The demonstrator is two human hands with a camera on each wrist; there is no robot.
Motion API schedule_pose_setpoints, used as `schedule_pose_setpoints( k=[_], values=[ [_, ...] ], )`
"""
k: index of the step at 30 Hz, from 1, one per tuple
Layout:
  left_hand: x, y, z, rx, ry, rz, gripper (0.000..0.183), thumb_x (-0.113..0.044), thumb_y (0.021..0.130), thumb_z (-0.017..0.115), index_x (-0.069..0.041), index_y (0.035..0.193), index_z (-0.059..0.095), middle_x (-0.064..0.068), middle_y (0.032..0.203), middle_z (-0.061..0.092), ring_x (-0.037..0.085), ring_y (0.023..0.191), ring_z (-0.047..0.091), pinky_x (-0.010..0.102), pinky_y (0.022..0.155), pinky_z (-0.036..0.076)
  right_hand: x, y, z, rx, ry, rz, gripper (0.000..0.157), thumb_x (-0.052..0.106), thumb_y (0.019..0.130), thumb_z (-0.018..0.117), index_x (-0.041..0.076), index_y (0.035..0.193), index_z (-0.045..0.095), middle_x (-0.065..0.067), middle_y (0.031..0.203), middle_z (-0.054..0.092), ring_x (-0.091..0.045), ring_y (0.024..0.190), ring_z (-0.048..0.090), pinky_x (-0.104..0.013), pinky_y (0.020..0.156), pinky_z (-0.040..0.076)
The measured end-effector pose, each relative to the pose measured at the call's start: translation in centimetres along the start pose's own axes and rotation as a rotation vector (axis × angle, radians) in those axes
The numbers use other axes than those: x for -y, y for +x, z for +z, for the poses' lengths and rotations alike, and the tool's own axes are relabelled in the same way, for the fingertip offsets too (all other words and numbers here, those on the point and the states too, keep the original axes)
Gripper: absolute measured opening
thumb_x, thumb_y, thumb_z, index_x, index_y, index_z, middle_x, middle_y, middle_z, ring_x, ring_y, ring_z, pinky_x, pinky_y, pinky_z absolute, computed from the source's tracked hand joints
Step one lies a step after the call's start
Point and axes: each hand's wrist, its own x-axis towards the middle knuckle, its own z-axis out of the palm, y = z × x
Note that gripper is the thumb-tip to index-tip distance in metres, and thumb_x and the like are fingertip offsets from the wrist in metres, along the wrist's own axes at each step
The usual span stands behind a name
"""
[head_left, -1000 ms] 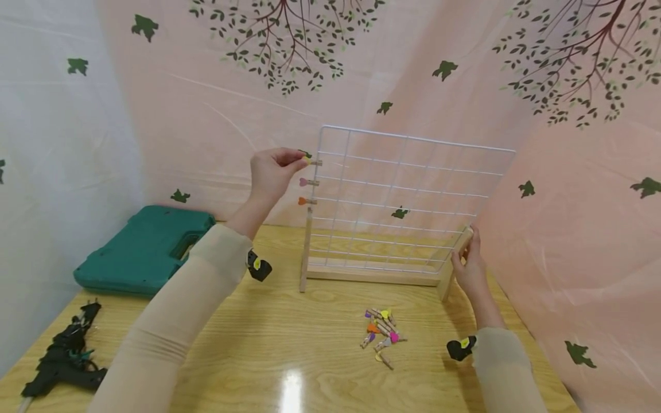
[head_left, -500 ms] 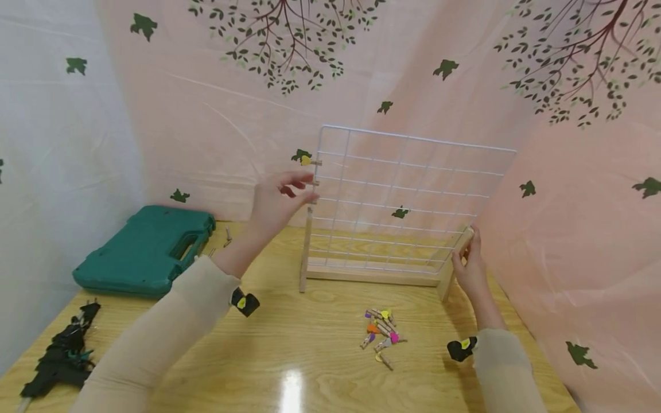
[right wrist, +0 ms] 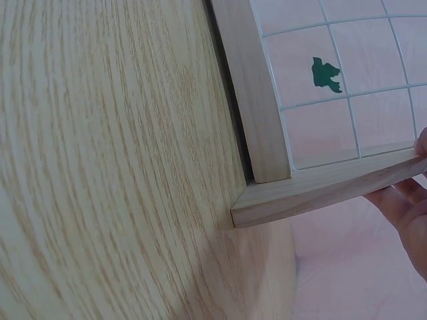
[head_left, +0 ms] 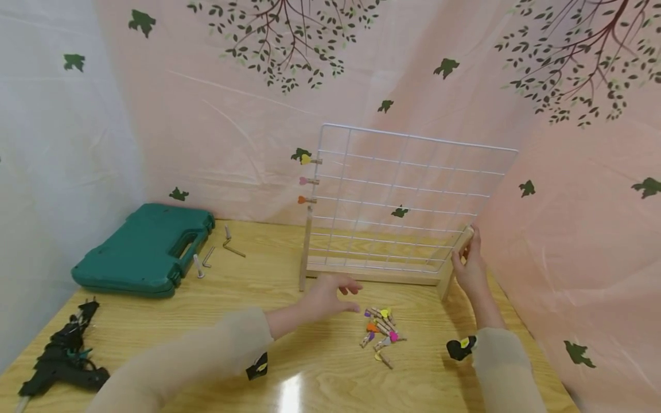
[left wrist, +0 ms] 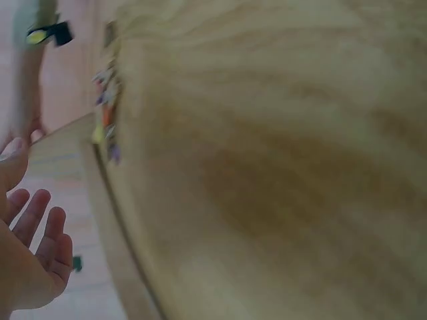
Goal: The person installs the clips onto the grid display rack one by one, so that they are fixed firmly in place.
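Note:
My left hand (head_left: pixel 326 298) hovers above the table with fingers loosely bent and nothing between them, just left of a pile of small wooden clothespins (head_left: pixel 383 327) with coloured hearts. In the left wrist view its fingers (left wrist: pixel 52 243) are apart. My right hand (head_left: pixel 470 267) grips the right wooden post (head_left: pixel 445 281) of a stand that carries a white wire grid (head_left: pixel 408 189). Along the grid's left edge are clipped a yellow-heart clothespin (head_left: pixel 312 160), a pink-heart one (head_left: pixel 309 181) and an orange-heart one (head_left: pixel 307 200). The right wrist view shows fingers (right wrist: pixel 400 200) round the post.
A green plastic case (head_left: pixel 144 246) lies at the back left. Beside it are hex keys (head_left: pixel 234 248) and bolts (head_left: pixel 198 267). A black glue gun (head_left: pixel 62 355) rests at the left front. Printed fabric (head_left: pixel 232 143) hangs behind the wooden table (head_left: pixel 232 298).
My left hand has let go of the yellow-heart clothespin, which stays clipped to the grid, and moved down and right towards the pile. The right hand keeps its hold on the post.

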Motion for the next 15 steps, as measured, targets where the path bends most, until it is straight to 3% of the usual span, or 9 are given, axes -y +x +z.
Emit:
schedule_pose_setpoints(
  k=[4, 8, 15],
  values=[
    [0.1, -0.4, 2.6, 0.119, 0.005, -0.027, 0.046, -0.036, 0.068, 0.074, -0.014, 0.108, 0.063, -0.005, 0.092, 0.066, 0.008, 0.079, 0.058, 0.016, 0.066, 0.047, 0.3, 0.1, 0.1, 0.003, 0.011, 0.000, 0.074, 0.000, 0.088, 0.046, 0.026, 0.142, 0.002, -0.030, 0.131, 0.037, -0.050, 0.110, 0.042, -0.060, 0.080, 0.043],
    [-0.1, -0.5, 4.5, 0.199, -0.008, 0.002, 0.044, -0.032, 0.070, 0.075, -0.010, 0.105, 0.063, -0.005, 0.084, 0.063, -0.001, 0.068, 0.053, 0.011, 0.058, 0.045, 0.4, 0.1, 0.0, 0.010, 0.032, 0.006, 0.074, 0.000, 0.088, 0.045, 0.026, 0.142, 0.002, -0.030, 0.133, 0.035, -0.049, 0.111, 0.041, -0.061, 0.082, 0.042],
    [-0.1, -0.3, 6.2, 0.253, 0.105, 0.083, 0.035, -0.026, 0.069, 0.077, -0.012, 0.094, 0.057, -0.009, 0.071, 0.056, -0.004, 0.060, 0.047, 0.007, 0.055, 0.039, 0.3, 0.1, 0.1, 0.037, 0.064, 0.012, 0.073, 0.000, 0.089, 0.044, 0.025, 0.142, 0.000, -0.031, 0.137, 0.028, -0.051, 0.115, 0.036, -0.062, 0.084, 0.039]
  ],
)
